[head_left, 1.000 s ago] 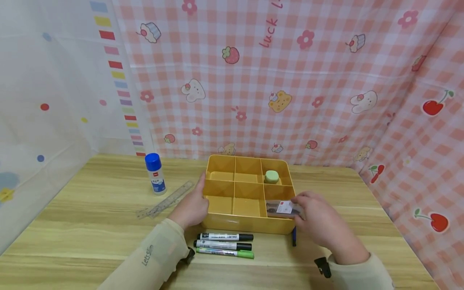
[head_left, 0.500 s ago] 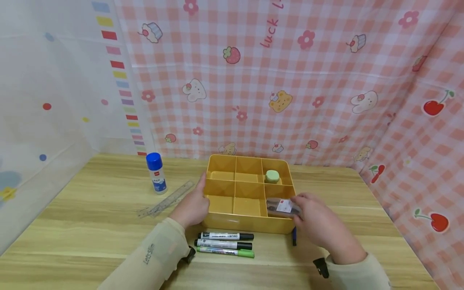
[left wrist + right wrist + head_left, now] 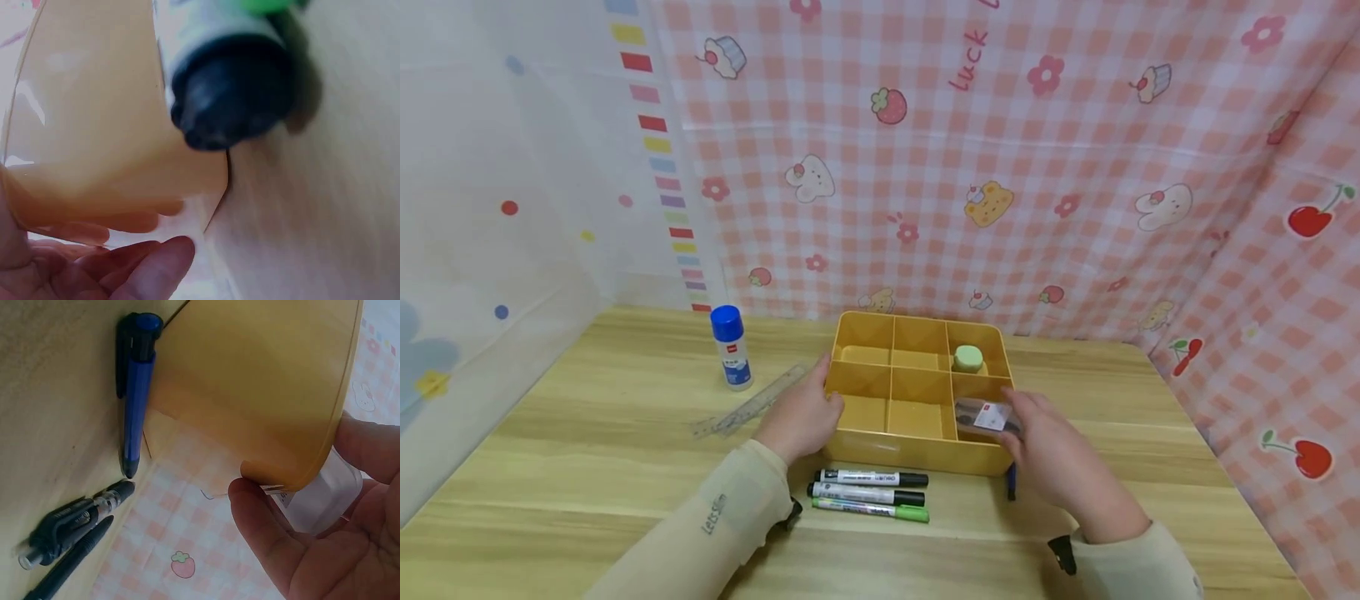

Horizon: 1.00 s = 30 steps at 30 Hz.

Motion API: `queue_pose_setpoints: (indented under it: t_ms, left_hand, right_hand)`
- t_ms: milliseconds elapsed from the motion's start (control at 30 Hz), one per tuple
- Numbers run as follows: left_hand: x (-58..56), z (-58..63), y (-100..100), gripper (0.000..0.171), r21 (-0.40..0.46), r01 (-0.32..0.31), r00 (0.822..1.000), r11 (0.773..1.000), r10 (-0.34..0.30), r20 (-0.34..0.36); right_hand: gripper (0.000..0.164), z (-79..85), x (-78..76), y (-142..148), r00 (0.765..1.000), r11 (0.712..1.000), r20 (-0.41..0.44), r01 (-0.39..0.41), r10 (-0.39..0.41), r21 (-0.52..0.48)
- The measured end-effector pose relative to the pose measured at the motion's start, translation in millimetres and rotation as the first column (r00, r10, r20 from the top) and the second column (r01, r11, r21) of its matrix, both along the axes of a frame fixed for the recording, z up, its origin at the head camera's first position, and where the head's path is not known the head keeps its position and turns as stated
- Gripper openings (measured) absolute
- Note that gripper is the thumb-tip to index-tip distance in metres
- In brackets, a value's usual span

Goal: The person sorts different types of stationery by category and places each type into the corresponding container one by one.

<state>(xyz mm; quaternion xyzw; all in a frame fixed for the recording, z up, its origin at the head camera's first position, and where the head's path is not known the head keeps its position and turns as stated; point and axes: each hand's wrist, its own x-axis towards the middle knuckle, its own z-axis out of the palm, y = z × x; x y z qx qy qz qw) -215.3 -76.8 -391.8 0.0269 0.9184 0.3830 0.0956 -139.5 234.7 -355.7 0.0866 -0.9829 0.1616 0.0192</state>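
A yellow six-compartment desk organizer [image 3: 880, 450] stands on the table. My left hand [image 3: 801, 412] holds its left side, fingers along the outer wall and thumb at the rim. At the right front corner my right hand [image 3: 1063, 454] grips the end of a clear packet [image 3: 988, 417] with a white label. The packet lies partly inside the front right compartment; something dark shows inside it. In the right wrist view its pale end [image 3: 325, 494] sticks out past the rim, between thumb and fingers. A light green round-cornered item [image 3: 967, 359] sits in the back right compartment.
Two black-capped markers [image 3: 872, 477] and a green one [image 3: 872, 509] lie before the organizer. A blue pen [image 3: 1011, 482] lies by its right front corner. Left stand a blue-capped glue bottle [image 3: 732, 348] and clear rulers [image 3: 748, 408]. A patterned cloth [image 3: 925, 167] hangs behind.
The head view has shifted slightly. My left thumb has moved up toward the organizer's rim. Both hands stay at the organizer's sides, and the packet remains in the front right compartment.
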Motion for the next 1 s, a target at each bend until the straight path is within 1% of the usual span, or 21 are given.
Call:
queue_pose_setpoints:
  t_ms: [100, 267, 433, 567, 700, 867, 1000]
  left_hand:
    - [4.0, 5.2, -1.6, 0.066, 0.001, 0.005, 0.999, 1.0, -0.005, -0.036]
    - [14.1, 12.1, -10.7, 0.064, -0.005, 0.037, 0.994, 0.999, -0.038, -0.099]
    - [23.4, 16.8, -21.2, 0.06, -0.054, 0.062, 0.989, 0.997, -0.068, -0.133]
    - [27.3, 16.0, -25.3, 0.058, -0.065, 0.085, 0.986, 0.994, -0.094, -0.139]
    - [30.1, 12.0, -25.1, 0.059, -0.059, 0.097, 0.985, 0.994, -0.104, -0.135]
    - [32.1, 7.5, -22.8, 0.06, -0.036, 0.09, 0.99, 0.995, -0.093, -0.106]
    - [32.7, 6.1, -22.2, 0.059, -0.026, 0.08, 0.992, 0.996, -0.082, -0.098]
  right_hand:
    - [0.067, -1.0, -0.2, 0.7, 1.0, 1.0, 0.007, 0.008, -0.008, -0.023]
    - [0.078, -2.2, -1.5, 2.1, 0.999, 0.998, 0.041, 0.024, -0.021, -0.063]
    - [0.088, -2.6, -0.6, 7.3, 0.997, 0.994, 0.071, 0.035, -0.028, -0.102]
    - [0.094, -3.0, 0.0, 11.7, 0.993, 0.992, 0.112, 0.049, -0.036, -0.119]
    - [0.096, -4.2, 0.0, 15.4, 0.992, 0.991, 0.124, 0.046, -0.03, -0.126]
    - [0.097, -3.8, 0.1, 20.9, 0.992, 0.987, 0.123, 0.039, -0.02, -0.157]
    - [0.098, 2.2, 0.1, 30.3, 0.993, 0.985, 0.115, 0.039, -0.02, -0.166]
